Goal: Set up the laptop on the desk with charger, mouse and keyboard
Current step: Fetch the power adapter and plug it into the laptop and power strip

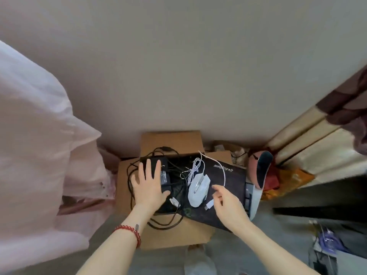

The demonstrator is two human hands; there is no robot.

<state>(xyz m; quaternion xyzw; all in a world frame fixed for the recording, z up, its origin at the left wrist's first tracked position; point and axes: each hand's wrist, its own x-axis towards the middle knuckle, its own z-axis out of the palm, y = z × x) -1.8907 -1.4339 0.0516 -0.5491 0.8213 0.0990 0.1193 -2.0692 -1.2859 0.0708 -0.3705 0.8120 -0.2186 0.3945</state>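
I see my left hand (148,183) spread flat, fingers wide, on the black charger (158,175) and its tangled cable in the open cardboard box (168,233). The white mouse (198,188) lies on a dark mat (230,181), just left of my right hand (228,205), loosely open, holding nothing, beside the mouse's USB plug (209,205).

Left hand (148,185) flat on charger (156,165), right hand (228,203) beside mouse (198,188)
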